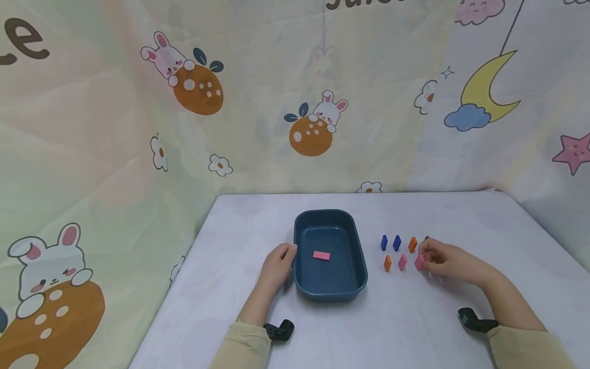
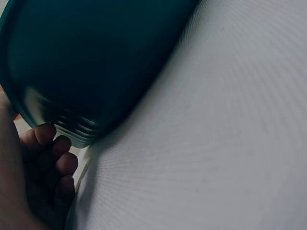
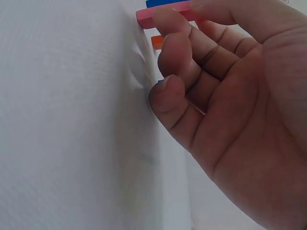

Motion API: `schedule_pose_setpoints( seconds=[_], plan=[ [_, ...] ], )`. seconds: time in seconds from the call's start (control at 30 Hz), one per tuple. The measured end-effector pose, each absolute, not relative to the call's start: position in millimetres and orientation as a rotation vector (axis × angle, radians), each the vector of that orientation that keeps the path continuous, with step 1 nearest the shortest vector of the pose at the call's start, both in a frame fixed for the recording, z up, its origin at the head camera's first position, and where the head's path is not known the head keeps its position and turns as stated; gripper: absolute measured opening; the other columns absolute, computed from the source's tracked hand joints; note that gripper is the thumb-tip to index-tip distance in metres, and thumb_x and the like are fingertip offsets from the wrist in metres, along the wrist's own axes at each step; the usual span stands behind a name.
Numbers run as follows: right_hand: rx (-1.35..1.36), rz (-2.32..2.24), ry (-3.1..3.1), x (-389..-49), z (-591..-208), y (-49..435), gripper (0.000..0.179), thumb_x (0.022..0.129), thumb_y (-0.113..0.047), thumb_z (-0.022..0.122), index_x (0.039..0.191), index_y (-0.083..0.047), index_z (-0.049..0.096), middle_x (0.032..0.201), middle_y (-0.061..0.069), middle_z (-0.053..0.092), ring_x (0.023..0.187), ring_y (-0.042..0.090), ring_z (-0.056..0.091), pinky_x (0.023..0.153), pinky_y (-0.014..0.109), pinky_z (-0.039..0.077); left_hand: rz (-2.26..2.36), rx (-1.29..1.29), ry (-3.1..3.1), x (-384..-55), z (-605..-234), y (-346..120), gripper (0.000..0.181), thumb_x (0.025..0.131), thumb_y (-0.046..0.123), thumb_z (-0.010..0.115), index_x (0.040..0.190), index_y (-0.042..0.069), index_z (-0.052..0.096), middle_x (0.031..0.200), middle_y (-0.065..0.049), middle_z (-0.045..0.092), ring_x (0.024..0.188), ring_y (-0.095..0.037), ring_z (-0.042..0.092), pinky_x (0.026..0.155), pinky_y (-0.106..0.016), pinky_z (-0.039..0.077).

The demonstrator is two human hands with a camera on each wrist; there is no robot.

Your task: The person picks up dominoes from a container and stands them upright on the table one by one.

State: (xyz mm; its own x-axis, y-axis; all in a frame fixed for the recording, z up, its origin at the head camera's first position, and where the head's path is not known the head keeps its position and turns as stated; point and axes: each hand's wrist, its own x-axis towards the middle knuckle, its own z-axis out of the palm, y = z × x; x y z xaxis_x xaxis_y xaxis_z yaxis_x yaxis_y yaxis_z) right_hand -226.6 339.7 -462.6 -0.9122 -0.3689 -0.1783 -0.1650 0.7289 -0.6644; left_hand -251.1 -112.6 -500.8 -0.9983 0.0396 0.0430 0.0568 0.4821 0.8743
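Note:
A dark blue tray (image 1: 331, 295) stands on the table, with one pink block (image 1: 321, 255) lying flat inside. My left hand (image 1: 278, 264) grips its left rim; in the left wrist view the curled fingers (image 2: 66, 164) meet the tray's outer wall (image 2: 96, 96). To the tray's right, my right hand (image 1: 454, 262) pinches a pink block (image 1: 419, 262) between thumb and fingers. That pink block (image 3: 147, 18) is tilted in the right wrist view, partly covered by fingertips. Whether it touches the table, I cannot tell.
Small blocks stand upright in two rows between tray and right hand: a blue block (image 1: 384, 242), another blue block (image 1: 397, 243), an orange block (image 1: 412, 244), a second orange block (image 1: 387, 263) and a pink one (image 1: 403, 262). Fingers mostly hide another dark block (image 1: 426, 238).

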Motion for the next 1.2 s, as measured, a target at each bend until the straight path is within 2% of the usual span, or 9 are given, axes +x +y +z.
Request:
schedule_pose_setpoints(
  seconds=[0.3,0.43,0.6,0.8,1.03,1.2],
  plan=[
    [-0.426,-1.033,2.614,-225,-463,340,0.033,0.094,-0.02,0.066,0.118,-0.009,0.046,0.083,0.004,0.056,0.065,0.018,0.055,0.059,0.026,0.047,-1.583,-0.077,-2.694,-251,-501,-113,0.039,0.1,0.053,0.047,0.084,0.02,0.062,0.08,0.001,0.059,0.075,-0.017,0.055,0.066,-0.032,0.046],
    [-0.406,-1.026,2.658,-222,-455,338,0.036,0.094,-0.021,0.065,0.122,-0.009,0.045,0.084,0.004,0.055,0.065,0.017,0.054,0.059,0.026,0.046,-1.584,-0.056,-2.703,-251,-501,-113,0.038,0.1,0.053,0.048,0.085,0.021,0.063,0.081,0.0,0.06,0.076,-0.018,0.056,0.067,-0.032,0.046],
    [-0.434,-1.049,2.713,-219,-440,331,0.033,0.096,-0.019,0.063,0.123,-0.008,0.047,0.081,0.006,0.054,0.064,0.016,0.052,0.057,0.026,0.044,-1.584,-0.059,-2.706,-251,-501,-113,0.04,0.099,0.055,0.047,0.087,0.021,0.064,0.083,0.0,0.06,0.077,-0.017,0.056,0.068,-0.032,0.047],
    [-0.539,-1.074,2.705,-222,-419,314,0.027,0.097,-0.021,0.063,0.119,-0.012,0.05,0.083,0.013,0.059,0.068,0.017,0.055,0.06,0.027,0.047,-1.572,-0.063,-2.701,-250,-499,-113,0.039,0.1,0.053,0.047,0.087,0.021,0.064,0.081,0.0,0.06,0.076,-0.017,0.055,0.067,-0.031,0.046],
    [-0.592,-1.078,2.656,-235,-398,286,0.028,0.097,-0.026,0.064,0.118,-0.015,0.05,0.085,0.009,0.059,0.074,0.024,0.062,0.067,0.03,0.052,-1.569,-0.07,-2.701,-250,-500,-114,0.04,0.1,0.053,0.046,0.087,0.02,0.063,0.082,0.0,0.06,0.076,-0.017,0.056,0.067,-0.031,0.046],
    [-0.613,-1.039,2.623,-249,-388,261,0.028,0.096,-0.03,0.065,0.117,-0.019,0.051,0.085,0.005,0.059,0.069,0.022,0.06,0.06,0.032,0.052,-1.571,-0.06,-2.712,-250,-500,-113,0.039,0.1,0.054,0.046,0.087,0.021,0.063,0.083,0.001,0.06,0.077,-0.017,0.056,0.068,-0.031,0.047]
  ],
)
